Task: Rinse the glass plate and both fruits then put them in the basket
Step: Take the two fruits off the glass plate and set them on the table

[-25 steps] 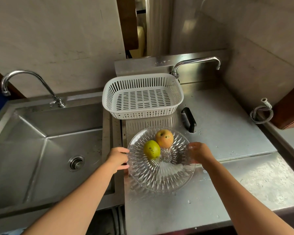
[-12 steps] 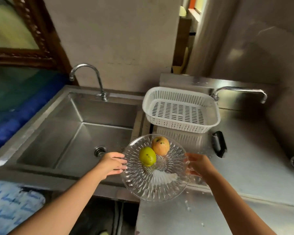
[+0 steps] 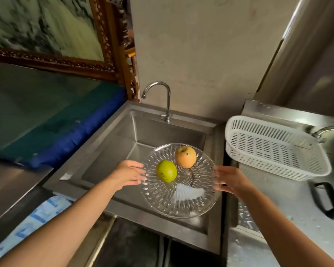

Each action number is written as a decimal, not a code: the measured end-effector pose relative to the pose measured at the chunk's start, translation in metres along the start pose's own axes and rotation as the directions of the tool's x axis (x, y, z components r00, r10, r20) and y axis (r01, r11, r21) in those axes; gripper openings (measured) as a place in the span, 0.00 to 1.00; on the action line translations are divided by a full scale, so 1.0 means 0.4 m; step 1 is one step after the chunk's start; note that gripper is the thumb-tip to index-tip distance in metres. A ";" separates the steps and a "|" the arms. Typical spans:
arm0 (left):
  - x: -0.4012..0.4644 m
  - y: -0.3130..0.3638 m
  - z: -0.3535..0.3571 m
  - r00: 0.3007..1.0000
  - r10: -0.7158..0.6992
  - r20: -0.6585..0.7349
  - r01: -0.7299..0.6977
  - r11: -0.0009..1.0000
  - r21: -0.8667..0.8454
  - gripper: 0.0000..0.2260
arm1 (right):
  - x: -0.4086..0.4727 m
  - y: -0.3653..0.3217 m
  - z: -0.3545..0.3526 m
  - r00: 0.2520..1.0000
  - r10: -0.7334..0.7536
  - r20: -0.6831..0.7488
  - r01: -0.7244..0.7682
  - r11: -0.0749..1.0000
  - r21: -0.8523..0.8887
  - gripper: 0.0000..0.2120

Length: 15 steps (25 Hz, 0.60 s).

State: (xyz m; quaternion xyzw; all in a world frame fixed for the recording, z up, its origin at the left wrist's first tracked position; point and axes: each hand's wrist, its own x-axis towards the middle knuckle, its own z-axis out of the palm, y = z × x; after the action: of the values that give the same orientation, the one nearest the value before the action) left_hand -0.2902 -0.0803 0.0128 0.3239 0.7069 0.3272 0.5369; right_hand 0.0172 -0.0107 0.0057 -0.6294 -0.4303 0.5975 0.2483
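Once over counter, glass plate (image 3: 179, 197) overhangs sink (image 3: 108, 151).

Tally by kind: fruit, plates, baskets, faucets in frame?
Fruit: 2, a green fruit and an orange fruit
Glass plate: 1
White basket: 1
Faucets: 2, the sink faucet and the right faucet
Total: 6

2 fruits (image 3: 166, 171) (image 3: 185, 157), 1 glass plate (image 3: 181, 205), 1 basket (image 3: 274, 149), 2 faucets (image 3: 158, 93) (image 3: 328, 130), 2 hands (image 3: 128, 174) (image 3: 229, 180)
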 end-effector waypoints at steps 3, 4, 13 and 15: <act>0.054 0.021 -0.127 1.000 0.018 0.016 -0.018 0.999 0.028 0.19 | 0.020 -0.029 0.121 1.000 -0.006 0.003 0.005 0.998 0.059 0.23; 0.072 0.024 -0.168 1.000 0.019 0.023 -0.020 0.999 0.045 0.19 | 0.028 -0.036 0.160 1.000 -0.003 0.010 0.003 0.997 0.081 0.22; 0.341 -0.021 -0.305 0.999 -0.034 0.000 0.033 0.992 0.124 0.19 | 0.237 -0.009 0.372 0.995 0.044 -0.090 -0.037 0.996 0.076 0.22; 0.423 -0.040 -0.284 0.999 -0.042 -0.010 0.043 0.991 0.127 0.19 | 0.322 0.024 0.377 0.990 0.051 -0.128 -0.041 0.996 0.081 0.24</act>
State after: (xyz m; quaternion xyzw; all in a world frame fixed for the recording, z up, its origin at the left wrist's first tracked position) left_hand -0.4382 0.0345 -0.0691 0.3410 0.7350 0.2712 0.5195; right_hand -0.1370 0.0620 -0.0960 -0.6666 -0.3750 0.5772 0.2861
